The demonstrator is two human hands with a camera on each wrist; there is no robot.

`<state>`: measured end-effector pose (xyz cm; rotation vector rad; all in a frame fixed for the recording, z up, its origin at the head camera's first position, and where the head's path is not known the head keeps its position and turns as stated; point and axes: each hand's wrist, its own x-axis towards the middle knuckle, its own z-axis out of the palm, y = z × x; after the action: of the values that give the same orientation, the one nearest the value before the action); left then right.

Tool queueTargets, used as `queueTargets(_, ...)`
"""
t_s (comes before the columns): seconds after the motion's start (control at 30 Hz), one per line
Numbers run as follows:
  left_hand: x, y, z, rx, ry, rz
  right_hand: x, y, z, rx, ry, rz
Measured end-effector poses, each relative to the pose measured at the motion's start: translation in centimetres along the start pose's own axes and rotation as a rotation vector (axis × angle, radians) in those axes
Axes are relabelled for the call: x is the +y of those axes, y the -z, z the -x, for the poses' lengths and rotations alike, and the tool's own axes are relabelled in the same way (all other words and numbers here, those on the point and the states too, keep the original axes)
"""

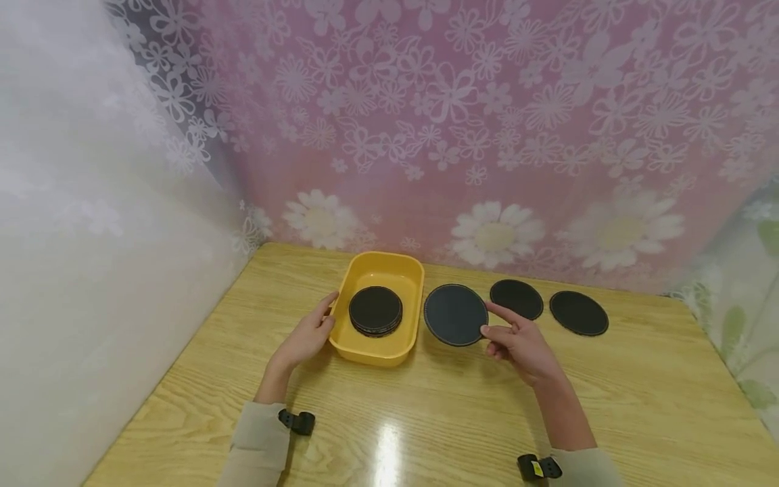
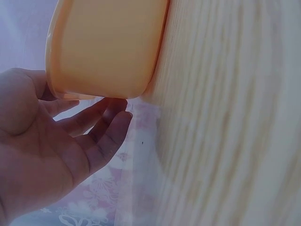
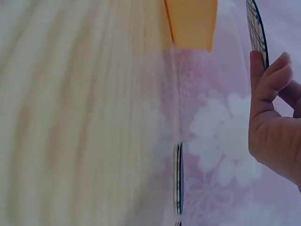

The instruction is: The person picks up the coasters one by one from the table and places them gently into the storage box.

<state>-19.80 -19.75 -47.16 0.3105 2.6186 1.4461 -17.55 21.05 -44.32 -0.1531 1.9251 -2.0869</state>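
My right hand (image 1: 520,345) pinches the near right edge of a round black coaster (image 1: 456,314) with pale edge stitching. This coaster is held above the table, just right of a yellow plastic tray (image 1: 380,355). Seen edge-on in the right wrist view, the coaster (image 3: 257,33) has a lined, paler underside. A stack of similar coasters (image 1: 375,308) sits inside the tray. At the tray's left side, my left hand (image 1: 307,335) holds the rim. In the left wrist view, its fingers (image 2: 110,136) lie along the outer wall and the thumb tip is hidden at the rim.
Two more black coasters (image 1: 516,299) (image 1: 579,313) lie on the wooden table (image 1: 450,419) at the right, near the back edge. A pink floral curtain (image 1: 389,135) hangs behind the table. Pale cloth (image 1: 109,223) borders the left side.
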Motion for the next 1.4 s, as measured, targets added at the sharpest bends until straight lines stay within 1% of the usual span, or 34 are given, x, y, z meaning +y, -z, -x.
queueTargets(0.23,-0.2,0.1,-0.1,-0.006,-0.011,0.012,-0.9,-3.1,-2.9,-0.014,-0.042,0.057)
queueTargets(0.4,0.0,0.2,-0.1,-0.012,-0.013,0.019,-1.9,-5.0,-5.0,0.01,-0.066,0.118)
queueTargets(0.63,-0.2,0.2,-0.2,-0.001,0.001,0.017,-3.2,-8.4,-7.9,0.041,-0.083,0.217)
queueTargets(0.73,-0.3,0.1,-0.2,-0.008,-0.004,0.016,-3.4,-9.8,-8.9,0.053,-0.101,0.256)
queueTargets(0.87,-0.3,0.1,-0.2,-0.009,-0.013,0.017,-3.1,-11.5,-10.2,0.064,-0.123,0.295)
queueTargets(1.0,-0.2,0.3,-0.2,-0.012,-0.021,0.018,-2.7,-13.1,-11.0,0.06,-0.138,0.327)
queueTargets(1.1,0.0,0.3,-0.2,-0.016,-0.023,0.021,-2.6,-14.0,-11.3,0.07,-0.151,0.321)
queueTargets(1.23,0.1,0.3,-0.1,-0.018,-0.022,0.028,-2.2,-14.7,-11.9,0.098,-0.168,0.313)
queueTargets(1.4,-0.1,0.4,-0.3,-0.021,-0.007,0.029,-1.7,-14.8,-12.4,0.123,-0.178,0.336)
